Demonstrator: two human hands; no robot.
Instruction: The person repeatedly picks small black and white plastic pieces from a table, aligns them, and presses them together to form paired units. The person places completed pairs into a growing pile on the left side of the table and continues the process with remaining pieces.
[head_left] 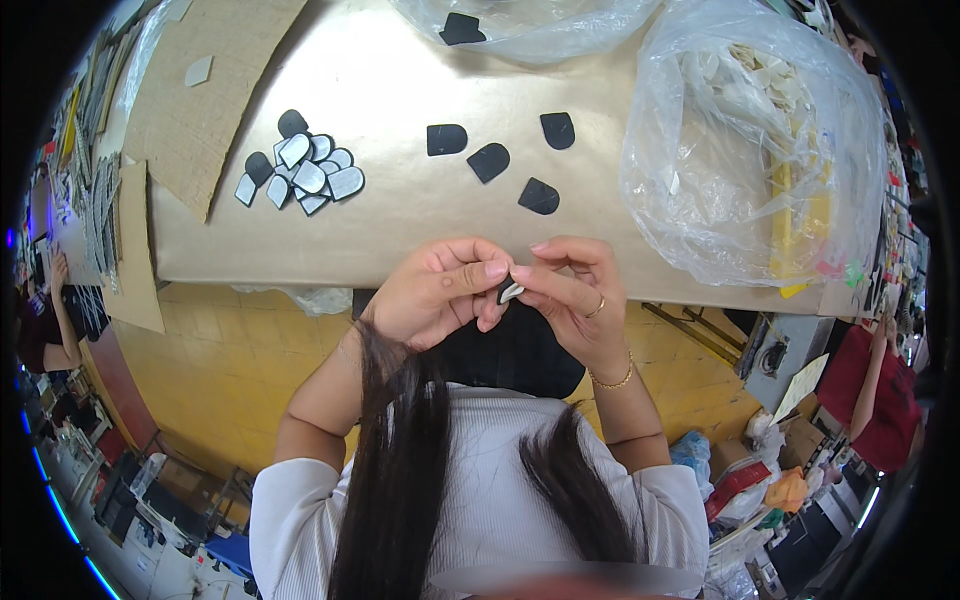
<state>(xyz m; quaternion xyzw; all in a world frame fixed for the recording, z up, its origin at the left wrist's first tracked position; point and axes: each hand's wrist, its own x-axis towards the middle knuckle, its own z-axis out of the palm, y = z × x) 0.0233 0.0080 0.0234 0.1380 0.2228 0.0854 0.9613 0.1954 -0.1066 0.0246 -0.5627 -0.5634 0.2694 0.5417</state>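
Observation:
Between both hands, just off the table's near edge, is a small black piece (504,293) with a pale layer on one side. My left hand (430,290) pinches it between thumb and fingers. My right hand (580,290), with a ring and a bracelet, has its thumb and index finger closed on the piece's pale part; fingertips hide much of it. Several black round-ended pieces (489,162) lie apart on the table beyond my hands. To the left is a pile of similar pieces (311,177), many with light grey faces up.
The brown-covered table (400,230) spans the front. A clear plastic bag (710,200) with pale scraps sits at right; another plastic bag (560,25) lies at the far edge. Cardboard (200,110) covers the left part. Other people (870,390) are at both sides.

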